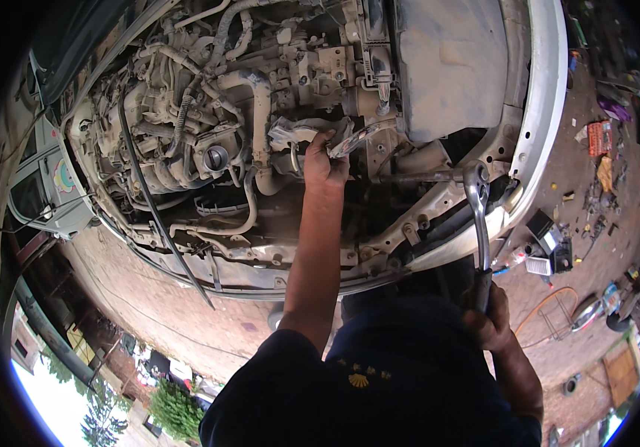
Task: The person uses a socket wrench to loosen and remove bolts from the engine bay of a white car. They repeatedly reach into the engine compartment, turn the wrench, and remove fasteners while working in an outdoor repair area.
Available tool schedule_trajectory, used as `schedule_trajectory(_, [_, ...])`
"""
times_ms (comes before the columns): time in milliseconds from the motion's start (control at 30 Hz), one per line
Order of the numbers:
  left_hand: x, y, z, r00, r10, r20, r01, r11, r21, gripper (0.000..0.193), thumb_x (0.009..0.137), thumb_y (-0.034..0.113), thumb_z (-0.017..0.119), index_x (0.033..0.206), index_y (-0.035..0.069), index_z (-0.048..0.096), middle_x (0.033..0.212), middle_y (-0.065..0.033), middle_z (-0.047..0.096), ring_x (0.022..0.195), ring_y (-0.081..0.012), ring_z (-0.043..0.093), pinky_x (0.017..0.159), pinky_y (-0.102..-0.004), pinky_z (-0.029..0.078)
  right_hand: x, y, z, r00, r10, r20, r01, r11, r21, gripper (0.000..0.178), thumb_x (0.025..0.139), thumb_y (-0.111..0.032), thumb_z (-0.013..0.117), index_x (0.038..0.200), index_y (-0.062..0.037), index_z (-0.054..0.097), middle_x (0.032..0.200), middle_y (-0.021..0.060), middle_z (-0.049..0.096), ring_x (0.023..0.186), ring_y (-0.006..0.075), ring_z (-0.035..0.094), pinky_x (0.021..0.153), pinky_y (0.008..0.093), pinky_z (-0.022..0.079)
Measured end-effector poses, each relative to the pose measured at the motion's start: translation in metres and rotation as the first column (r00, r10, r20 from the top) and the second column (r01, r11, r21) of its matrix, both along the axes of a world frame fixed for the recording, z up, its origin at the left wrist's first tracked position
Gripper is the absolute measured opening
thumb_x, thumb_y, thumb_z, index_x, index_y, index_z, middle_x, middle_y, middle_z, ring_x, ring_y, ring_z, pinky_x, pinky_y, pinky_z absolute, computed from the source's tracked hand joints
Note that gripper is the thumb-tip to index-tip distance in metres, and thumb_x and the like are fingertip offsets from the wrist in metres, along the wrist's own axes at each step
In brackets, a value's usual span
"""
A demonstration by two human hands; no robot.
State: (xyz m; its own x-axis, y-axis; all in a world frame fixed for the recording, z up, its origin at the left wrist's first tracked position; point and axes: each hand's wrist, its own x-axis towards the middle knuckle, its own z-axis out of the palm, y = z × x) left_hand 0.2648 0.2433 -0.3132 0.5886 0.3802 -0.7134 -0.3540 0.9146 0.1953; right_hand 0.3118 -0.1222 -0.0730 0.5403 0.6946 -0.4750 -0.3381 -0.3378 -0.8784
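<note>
My right hand (490,320) is wrapped round the dark grip of a long ratchet wrench (481,223), whose head sits over the car's front edge. From that head an extension bar (417,177) runs left into the engine bay; its far end is hidden among the parts. Deeper in, my left hand (325,162) is closed at a crumpled, grey-white sheet (357,138), apparently plastic, with the thumb on it. More of this crumpled material (294,132) lies left of the fingers. Beside it, a thick dusty hose (262,112) bends downward.
A dusty engine (171,134) with a round oil filler cap (216,158) fills the left. The hood prop rod (156,216) slants across the bay. At upper right is a flat dusty cover (450,67). Tools and an orange-red crate (600,138) lie on the ground at right.
</note>
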Motion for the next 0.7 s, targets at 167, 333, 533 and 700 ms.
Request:
schedule_trajectory(167, [0.021, 0.005, 0.014, 0.992, 0.115, 0.047, -0.117, 0.992, 0.043, 0.012, 0.083, -0.004, 0.058, 0.095, -0.005, 0.062, 0.102, -0.0169, 0.07, 0.095, -0.0309, 0.07, 0.092, -0.0435, 0.058, -0.001, 0.001, -0.001, 0.999, -0.038, -0.008, 0.038, 0.998, 0.045, 0.037, 0.089, -0.036, 0.064, 0.09, -0.0021, 0.049, 0.067, 0.0026, 0.05, 0.055, 0.0119, 0.045, 0.049, 0.0282, 0.034])
schedule_trajectory(333, [0.032, 0.034, 0.005, 0.999, -0.036, -0.009, 0.037, 0.995, 0.098, 0.012, 0.085, 0.016, 0.062, 0.094, 0.009, 0.065, 0.093, -0.0079, 0.071, 0.077, -0.0208, 0.066, 0.063, -0.035, 0.049, 0.002, 0.002, 0.0, 0.996, 0.048, 0.072, -0.052, 0.998, 0.047, 0.034, 0.091, -0.033, 0.062, 0.093, -0.0025, 0.047, 0.067, 0.0025, 0.049, 0.056, 0.0121, 0.045, 0.049, 0.0277, 0.035])
schedule_trajectory(533, [0.033, 0.031, -0.01, 0.919, -0.257, -0.298, 0.334, 0.91, 0.246, 0.044, 0.095, 0.039, 0.062, 0.128, 0.011, 0.059, 0.132, -0.0024, 0.06, 0.12, -0.0192, 0.054, 0.101, -0.0375, 0.039, -0.017, 0.001, -0.019, 0.999, -0.018, 0.031, 0.014, 0.993, 0.114, 0.032, 0.092, -0.032, 0.062, 0.097, -0.0046, 0.045, 0.071, 0.0012, 0.046, 0.057, 0.0104, 0.041, 0.049, 0.0264, 0.031])
schedule_trajectory(700, [-0.003, 0.012, -0.014, 0.461, -0.398, -0.793, 0.791, 0.589, 0.164, 0.081, 0.092, 0.067, 0.048, 0.141, 0.004, 0.049, 0.133, -0.0139, 0.058, 0.122, -0.0241, 0.05, 0.106, -0.0383, 0.034, -0.041, 0.042, -0.021, 0.945, -0.258, -0.203, 0.283, 0.953, 0.104, 0.034, 0.093, -0.037, 0.063, 0.096, -0.0079, 0.045, 0.069, -0.0011, 0.04, 0.057, 0.0092, 0.038, 0.048, 0.0245, 0.029])
